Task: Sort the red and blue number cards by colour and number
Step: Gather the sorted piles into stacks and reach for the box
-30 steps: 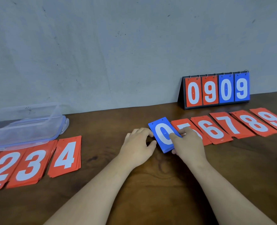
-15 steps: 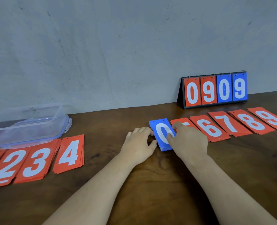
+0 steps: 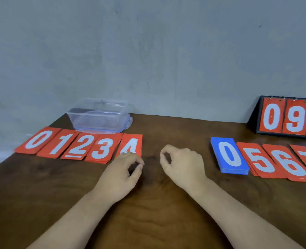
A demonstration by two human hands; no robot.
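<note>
left hand [image 3: 120, 169] | right hand [image 3: 182, 164] | both now off blue 0 stack [image 3: 229, 156], empty

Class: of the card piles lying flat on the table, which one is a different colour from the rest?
The blue 0 pile, directly left of the red 5 pile; every other flat pile is red.

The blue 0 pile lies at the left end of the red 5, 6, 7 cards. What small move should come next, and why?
Probably the right hand reaches to the blue 0 pile and slides it nearer, out of the red row. It lies against the red 5 card, and neither this hand nor the left hand holds anything.
</note>
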